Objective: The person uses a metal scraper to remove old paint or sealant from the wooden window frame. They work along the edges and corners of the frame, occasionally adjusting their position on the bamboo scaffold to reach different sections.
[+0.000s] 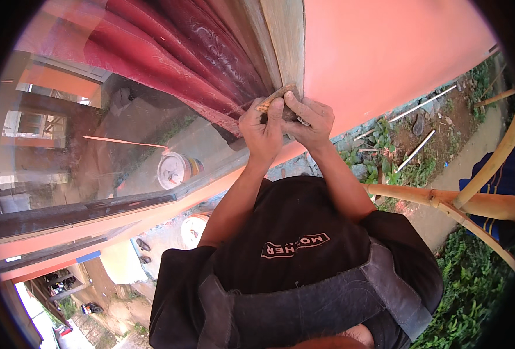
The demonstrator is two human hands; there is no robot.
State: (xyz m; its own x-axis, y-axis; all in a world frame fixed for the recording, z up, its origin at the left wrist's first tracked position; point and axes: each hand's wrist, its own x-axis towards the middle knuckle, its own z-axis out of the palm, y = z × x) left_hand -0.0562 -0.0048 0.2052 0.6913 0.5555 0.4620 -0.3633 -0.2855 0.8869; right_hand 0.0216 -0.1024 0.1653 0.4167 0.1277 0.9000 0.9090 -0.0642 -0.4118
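Observation:
Both my hands meet at the lower end of a bare wooden window frame (pixel 292 49). My left hand (pixel 261 132) and my right hand (pixel 312 121) pinch a small folded brown piece (pixel 275 99) between thumbs and fingers; it looks like worn sandpaper. This piece lies against the wood, and its underside is hidden by my fingers. To the left of the frame is a window pane (pixel 123 134), with a dark red curtain (pixel 176 52) behind it. A pink wall (pixel 373 58) adjoins the frame on the right.
Bamboo poles (pixel 478 203) cross at the right, above green plants (pixel 472 291). A bucket (pixel 193 228) stands below the window ledge (pixel 94 218) at the left, near a pair of sandals (pixel 144 251). White sticks (pixel 415 151) lie on the ground along the wall.

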